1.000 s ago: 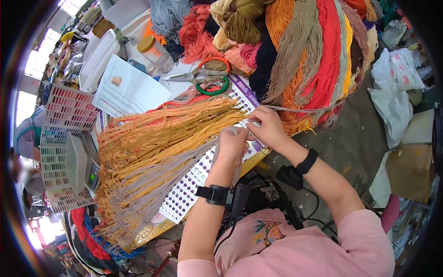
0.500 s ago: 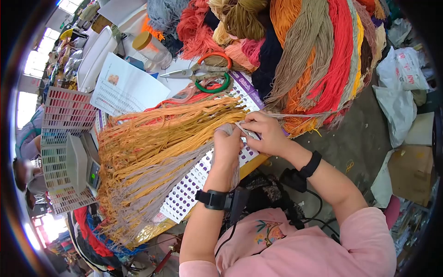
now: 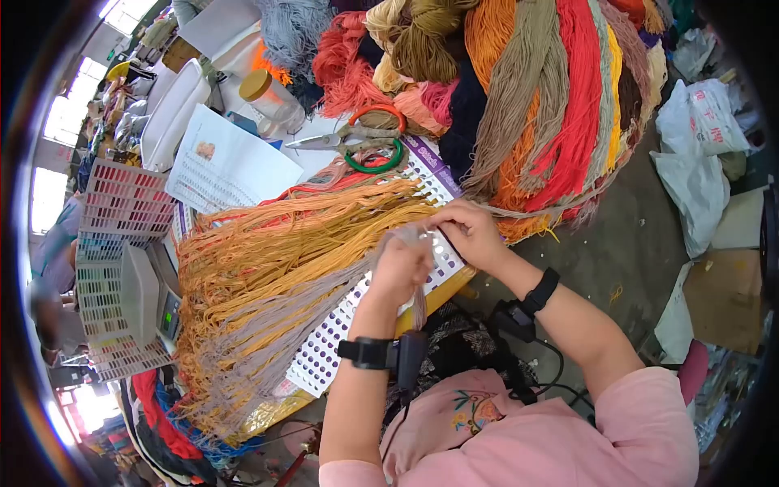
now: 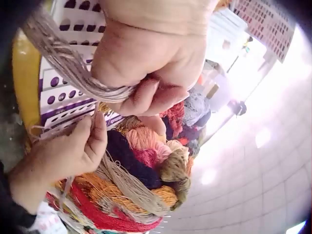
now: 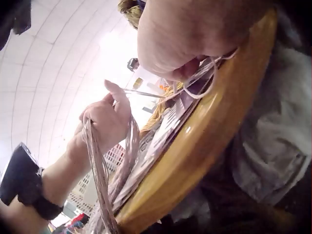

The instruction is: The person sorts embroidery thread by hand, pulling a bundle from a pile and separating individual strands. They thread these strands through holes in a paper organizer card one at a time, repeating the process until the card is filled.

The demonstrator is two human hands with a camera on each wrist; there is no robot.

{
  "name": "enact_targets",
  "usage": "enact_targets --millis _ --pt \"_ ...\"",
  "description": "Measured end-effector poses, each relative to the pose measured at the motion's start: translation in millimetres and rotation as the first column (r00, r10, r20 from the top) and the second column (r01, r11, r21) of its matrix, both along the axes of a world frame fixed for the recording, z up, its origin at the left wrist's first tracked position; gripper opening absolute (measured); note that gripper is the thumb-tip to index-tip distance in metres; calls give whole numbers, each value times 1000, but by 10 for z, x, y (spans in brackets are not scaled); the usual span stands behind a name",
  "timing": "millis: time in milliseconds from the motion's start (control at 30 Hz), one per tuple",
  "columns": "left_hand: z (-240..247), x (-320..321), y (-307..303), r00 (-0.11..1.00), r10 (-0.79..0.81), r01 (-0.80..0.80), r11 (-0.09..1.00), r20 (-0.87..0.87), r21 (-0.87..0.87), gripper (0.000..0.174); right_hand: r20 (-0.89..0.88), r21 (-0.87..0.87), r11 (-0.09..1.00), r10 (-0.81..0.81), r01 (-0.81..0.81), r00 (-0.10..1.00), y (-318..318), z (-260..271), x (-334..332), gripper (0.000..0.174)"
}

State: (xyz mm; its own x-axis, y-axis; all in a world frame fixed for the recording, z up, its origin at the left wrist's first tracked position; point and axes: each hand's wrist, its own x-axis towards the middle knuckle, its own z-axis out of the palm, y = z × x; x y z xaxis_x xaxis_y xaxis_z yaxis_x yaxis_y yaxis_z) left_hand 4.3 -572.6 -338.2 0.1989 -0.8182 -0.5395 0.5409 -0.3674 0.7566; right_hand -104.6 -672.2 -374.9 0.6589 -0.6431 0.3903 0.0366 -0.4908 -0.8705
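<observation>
My left hand (image 3: 402, 264) is blurred in the head view, over the holed thread card. Its curled fingers grip a bundle of mauve-grey thread (image 4: 61, 61), which loops over the hand and hangs down in the right wrist view. A few thin strands run taut from it toward my right hand (image 3: 472, 233). At the card's edge, the right thumb and forefinger pinch a mauve-grey strand, as the left wrist view shows; a pale loop curls below them. Under both hands lies the white card (image 3: 324, 345) with rows of purple-marked holes. Orange and mustard threads (image 3: 284, 243) hang from its far end.
Red-and-green-handled scissors (image 3: 349, 140) lie beyond the threads, beside a printed sheet (image 3: 231, 158) and a lidded jar (image 3: 272, 101). Skeins of many colours (image 3: 519, 105) are heaped at the back right. A colour chart (image 3: 122, 203) stands at the left, near a scale (image 3: 169, 312).
The left fingers have drawn slightly away from the right fingertips, and the left hand is now blurred with motion. The right hand stays near the card's edge. The view has shifted a little.
</observation>
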Motion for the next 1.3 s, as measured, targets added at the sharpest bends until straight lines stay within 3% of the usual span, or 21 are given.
enact_targets --millis 33,133,167,200,233,267,300,367,467,533,600,633,733,767,833,900,967,1033,1133,1233,1300 --pt "-80 -35 -27 977 -87 69 993 195 98 24 18 27 1000 -13 13 1000 -1 -5 2 11" --pt "86 119 220 898 65 -87 996 435 31 23 -212 -202 979 -1 -42 977 46 79 2 24" --pt "447 228 396 935 121 -176 974 333 141 19 -283 -270 960 -12 -68 959 61 96 -4 30" --pt "571 520 711 968 141 -171 976 209 136 21 -364 -245 963 17 -114 931 57 98 -9 41" --pt "565 833 1164 952 305 -306 952 38 21 16 -368 -269 958 -8 -99 930 63 109 -9 40" --pt "690 1052 1490 790 605 -611 791 100 39 9 -370 -294 952 -30 -86 929 69 122 -1 39" --pt "589 1440 2009 698 713 -715 691 -61 -107 7 -370 -316 946 -51 -74 928 86 127 5 38" --pt "449 1930 3112 452 891 -878 451 30 -159 11 -361 -340 937 -54 -78 931 97 97 5 38" --pt "799 1449 3255 271 959 -944 282 81 -175 19 -361 -383 920 -73 -76 930 100 81 10 37" --pt "897 813 2903 596 776 -765 627 206 -150 24 -341 -382 920 -53 -87 939 98 53 13 36" --pt "801 220 2482 661 750 -744 660 35 -104 24 -330 -363 925 -16 -111 944 111 127 5 34" --pt "781 -6 2327 735 678 -673 728 -8 -133 29 -292 -381 922 -47 -71 955 170 179 -9 33" --pt "648 -365 2037 812 563 -581 761 -152 -289 39 -154 -415 910 -85 14 984 509 392 -145 23" --pt "631 -420 1995 816 549 -576 753 -179 -319 41 -89 -351 935 8 -39 996 653 535 -170 14" --pt "715 -550 1900 792 573 -609 714 -211 -345 41 -161 47 964 267 -263 950 992 781 -243 6" --pt "745 -632 1892 807 538 -591 723 -245 -358 42 13 517 740 495 -430 869 1343 946 -214 8" --pt "744 -660 1932 852 474 -523 767 -220 -371 45 76 809 414 629 -417 774 1591 1184 -149 10" --pt "737 -656 2015 882 398 -470 747 -251 -470 47 95 824 360 674 -438 733 1689 1192 -92 9" --pt "791 -668 2078 804 472 -593 679 -361 -433 47 178 845 283 652 -454 737 1744 1180 -73 9" --pt "759 -719 2133 748 553 -662 659 -366 -357 47 138 840 324 648 -435 749 1762 1182 -124 9" --pt "751 -765 2132 780 567 -624 667 -264 -407 37 130 829 342 651 -442 748 1763 1198 -146 8"
